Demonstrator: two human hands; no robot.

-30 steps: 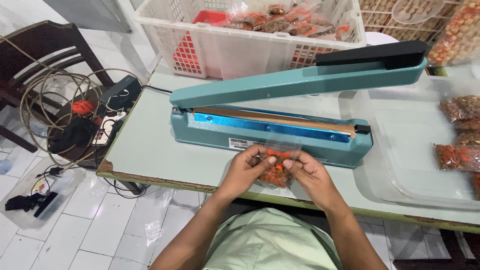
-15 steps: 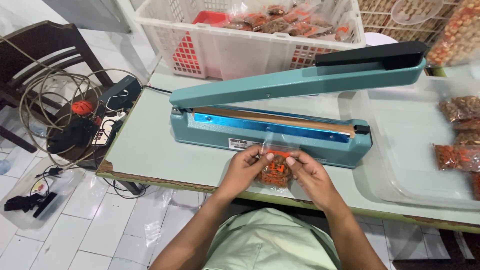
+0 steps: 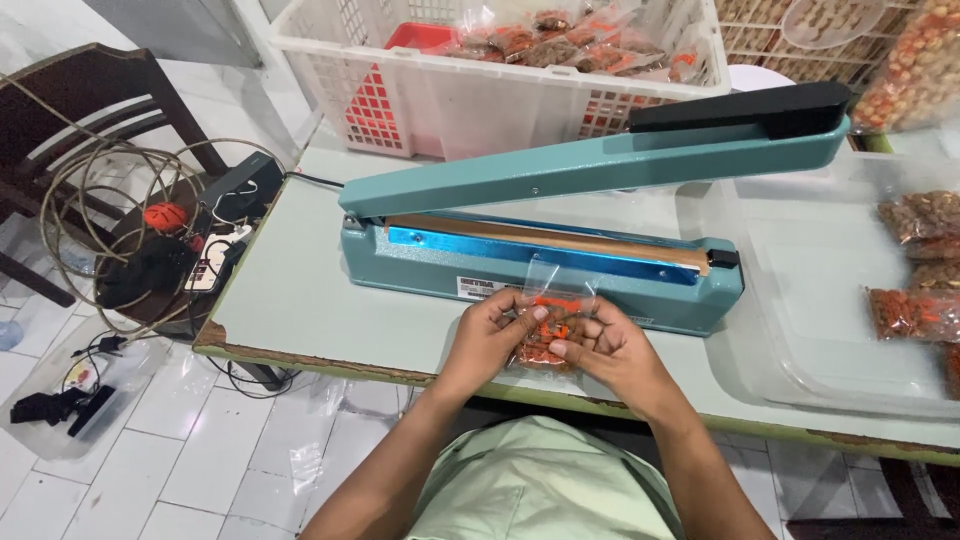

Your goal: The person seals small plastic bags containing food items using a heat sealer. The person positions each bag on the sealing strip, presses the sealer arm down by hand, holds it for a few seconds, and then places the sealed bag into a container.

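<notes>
1. The bag (image 3: 548, 322) stood upright, long axis vertical, open mouth toward the sealer (image 3: 560, 262).
2. It was clear plastic, holding orange-brown snacks.
3. Left hand (image 3: 492, 335) and right hand (image 3: 610, 348) pinched it above the surface (image 3: 300, 300) edge.

Small clear plastic bag (image 3: 545, 330), part-filled with orange-red snack pieces, held upright just before the sealer, open end up.

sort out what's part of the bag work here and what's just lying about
In use: small clear snack bag, left hand, right hand, teal heat sealer with its arm raised.

Lying about: white crate, coiled cable, dark wooden chair, clear tray.
</notes>
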